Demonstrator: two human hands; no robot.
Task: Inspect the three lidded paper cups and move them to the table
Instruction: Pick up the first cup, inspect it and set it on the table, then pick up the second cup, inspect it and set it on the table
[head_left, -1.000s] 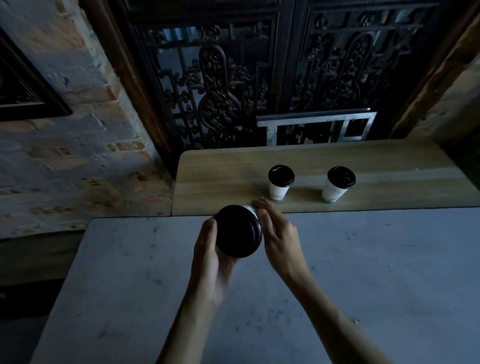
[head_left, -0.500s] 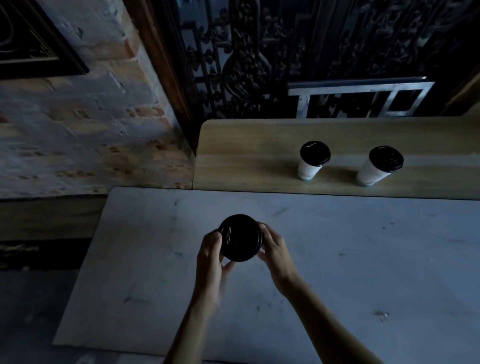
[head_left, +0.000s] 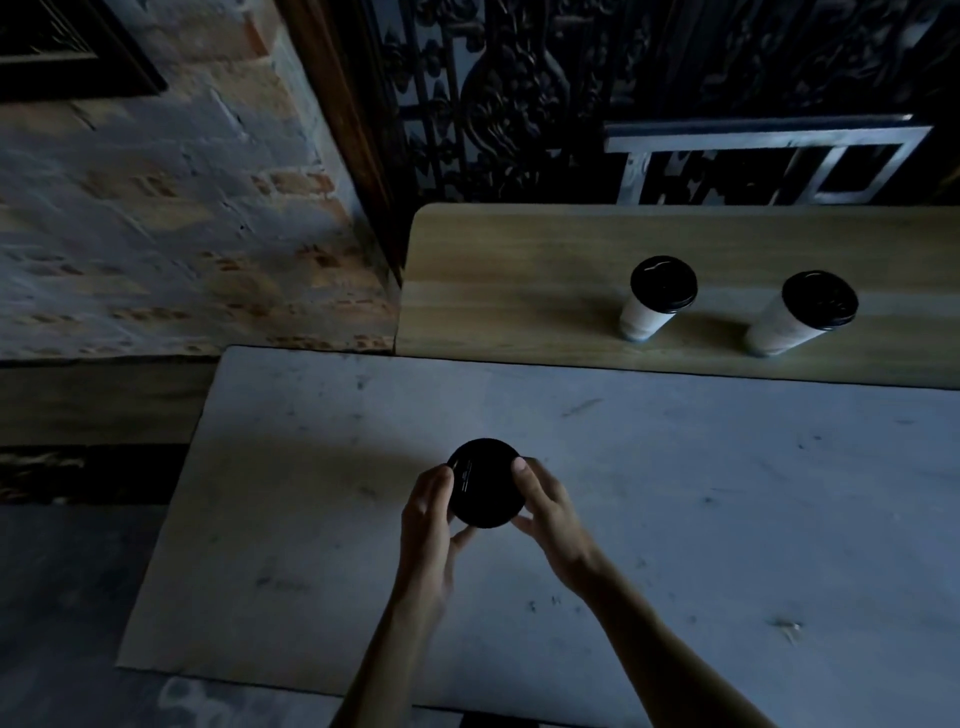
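Your left hand and right hand clasp the lidded paper cup over the grey bench; squeezing could pop its lid.

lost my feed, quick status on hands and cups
Both hands, left and right, hold one lidded cup over grey table. Two cups on wooden ledge. Nothing blocking.

Looks like a cafe or teahouse in an old building, dimly lit. Evidence: worn brick wall, dark carved lattice screen in a wood frame, a grey stone-look table butted against a wooden counter, and takeaway paper cups with black lids standing on that counter. A dark picture frame hangs on the brick.
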